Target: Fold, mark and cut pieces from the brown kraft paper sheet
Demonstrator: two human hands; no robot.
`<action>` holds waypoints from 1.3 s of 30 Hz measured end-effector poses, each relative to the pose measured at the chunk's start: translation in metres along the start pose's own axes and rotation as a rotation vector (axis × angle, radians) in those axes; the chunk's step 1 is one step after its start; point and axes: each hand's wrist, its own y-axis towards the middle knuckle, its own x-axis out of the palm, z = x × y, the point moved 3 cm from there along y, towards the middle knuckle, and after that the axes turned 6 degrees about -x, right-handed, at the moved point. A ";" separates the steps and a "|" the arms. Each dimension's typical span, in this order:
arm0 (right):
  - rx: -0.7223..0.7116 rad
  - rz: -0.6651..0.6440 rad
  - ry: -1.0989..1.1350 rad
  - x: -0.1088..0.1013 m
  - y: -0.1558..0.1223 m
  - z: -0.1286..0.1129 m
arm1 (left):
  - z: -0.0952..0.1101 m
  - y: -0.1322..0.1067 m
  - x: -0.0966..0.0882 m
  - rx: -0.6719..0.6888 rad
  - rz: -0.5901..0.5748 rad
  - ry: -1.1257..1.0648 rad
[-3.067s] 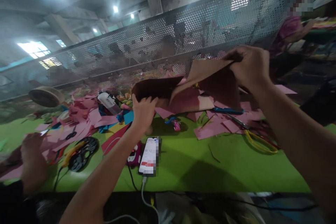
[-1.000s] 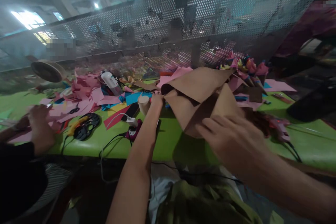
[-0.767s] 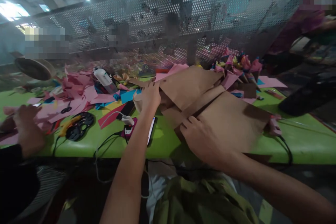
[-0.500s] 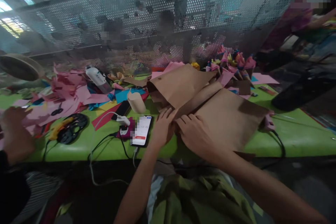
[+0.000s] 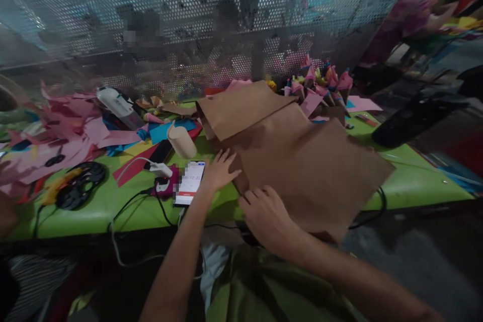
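Note:
A large sheet of brown paper [image 5: 302,166] lies in front of me, its right side spread out and its near corner past the table's front edge. Behind it a second brown sheet [image 5: 245,110] is bent up at its left end. My left hand [image 5: 221,171] is open, fingers spread, beside the paper's left edge, with fingertips at it. My right hand [image 5: 266,214] has its fingers curled on the near left edge of the large sheet. Its thumb is hidden. Left of my left hand lies a lit phone [image 5: 190,183].
A purple power socket [image 5: 166,183] with cables sits by the phone, near a cream paper roll [image 5: 181,142]. Further left are a black-and-yellow tool [image 5: 77,186], a white bottle [image 5: 116,105] and pink paper scraps [image 5: 71,126]. Paper cones [image 5: 320,83] stand behind; a dark object [image 5: 411,118] is right.
My hands, together at the paper's fold before, are now apart: the left has spread its fingers, the right has come down and nearer. The large sheet has flattened out.

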 end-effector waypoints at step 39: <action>0.068 0.670 -0.118 -0.015 -0.145 0.159 | -0.006 -0.083 0.006 0.202 -0.095 -0.459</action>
